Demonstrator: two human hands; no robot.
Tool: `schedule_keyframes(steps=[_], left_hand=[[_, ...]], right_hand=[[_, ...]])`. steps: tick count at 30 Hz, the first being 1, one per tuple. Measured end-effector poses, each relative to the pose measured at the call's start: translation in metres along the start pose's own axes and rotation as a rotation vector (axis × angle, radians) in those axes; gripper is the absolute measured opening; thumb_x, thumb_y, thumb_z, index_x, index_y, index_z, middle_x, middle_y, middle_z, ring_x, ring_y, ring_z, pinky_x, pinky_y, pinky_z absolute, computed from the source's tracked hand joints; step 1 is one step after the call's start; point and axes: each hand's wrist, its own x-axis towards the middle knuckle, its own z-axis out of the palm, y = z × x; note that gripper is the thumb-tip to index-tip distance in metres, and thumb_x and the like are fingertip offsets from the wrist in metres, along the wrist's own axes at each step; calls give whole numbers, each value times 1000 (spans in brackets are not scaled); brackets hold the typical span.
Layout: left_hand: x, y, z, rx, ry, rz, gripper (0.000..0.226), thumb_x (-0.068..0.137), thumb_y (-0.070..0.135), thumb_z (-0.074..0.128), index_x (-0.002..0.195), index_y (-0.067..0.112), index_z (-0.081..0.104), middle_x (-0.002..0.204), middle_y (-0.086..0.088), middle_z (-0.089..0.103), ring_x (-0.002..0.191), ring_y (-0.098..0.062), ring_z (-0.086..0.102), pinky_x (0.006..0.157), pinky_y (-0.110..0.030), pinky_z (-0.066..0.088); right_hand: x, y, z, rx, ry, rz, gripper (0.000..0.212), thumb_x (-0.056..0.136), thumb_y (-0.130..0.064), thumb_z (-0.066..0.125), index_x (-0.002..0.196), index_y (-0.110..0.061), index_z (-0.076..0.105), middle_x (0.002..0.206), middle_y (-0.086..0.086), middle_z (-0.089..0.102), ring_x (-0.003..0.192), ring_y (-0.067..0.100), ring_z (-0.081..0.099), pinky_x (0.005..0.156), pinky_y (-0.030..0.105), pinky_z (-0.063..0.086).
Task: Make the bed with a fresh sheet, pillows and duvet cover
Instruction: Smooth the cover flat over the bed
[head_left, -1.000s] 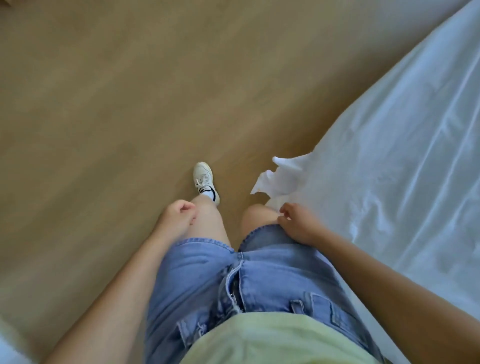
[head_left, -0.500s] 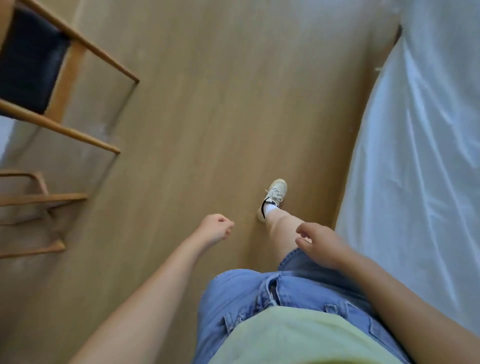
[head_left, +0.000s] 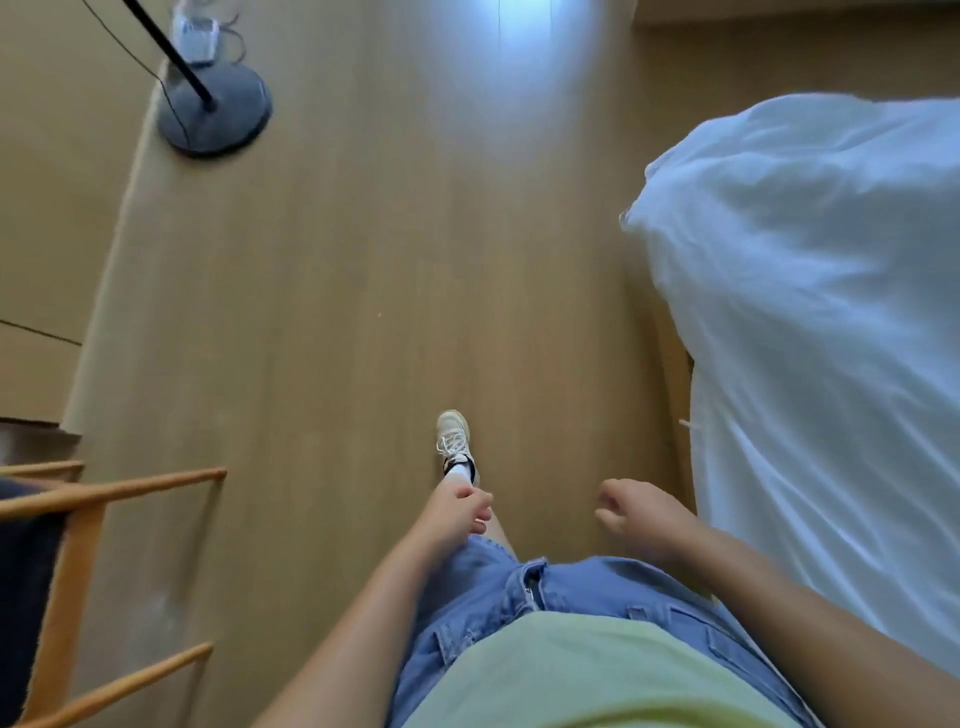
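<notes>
Both hands are empty. Left hand (head_left: 460, 512) hangs in front of the left thigh, fingers loosely curled, nothing in it. Right hand (head_left: 641, 512) is the same, a loose curl out over the floor just beside the bed edge, not touching cloth. Reads as a walking posture, not a working one: one shoe (head_left: 453, 441) is planted ahead on the wood floor (head_left: 389, 286), body running parallel to the bed. White sheet (head_left: 831, 493) lies over the mattress on the person's right, hanging down the side and wrinkled, so probably laid but not tucked here (wooden bed frame (head_left: 674, 374) shows bare beside its hem). Further along, a puffier white heap (head_left: 805, 208) sits at the bed's corner; can't tell if it's pillow, duvet or bunched sheet. My guess is they're relocating along the bed to work that end, hands free because nothing needs carrying. Lamp base (head_left: 213, 111) with its cord stands well off to the left and the chair (head_left: 78, 519) is near on the left. The cord is the only trip risk I see, and it looks off the walking line.
</notes>
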Motion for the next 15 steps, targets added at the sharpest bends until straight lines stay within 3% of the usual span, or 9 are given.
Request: schedule_keyframes(steps=[5, 9, 15], left_hand=[[78, 135, -100, 109, 1, 9, 14, 93, 8, 49, 80, 9, 54, 71, -4, 54, 56, -13, 46, 50, -22, 31], [138, 249, -160, 331, -2, -34, 13, 94, 13, 50, 82, 14, 53, 71, 0, 53, 57, -12, 46, 52, -23, 28], [244, 420, -129, 463, -25, 7, 13, 94, 15, 49, 82, 16, 51, 73, 1, 54, 59, -12, 50, 55, -23, 31]], right_hand=[[74, -53, -98, 236, 121, 89, 24, 94, -31, 45, 109, -17, 58, 100, -3, 62, 87, 13, 57, 77, 30, 48], [118, -65, -168, 410, 191, 124, 31, 95, -32, 46, 122, -20, 55, 117, -6, 58, 101, 9, 54, 87, 22, 44], [216, -29, -302, 575, 335, 174, 20, 93, -23, 48, 105, -15, 61, 103, 0, 60, 92, 15, 55, 82, 32, 47]])
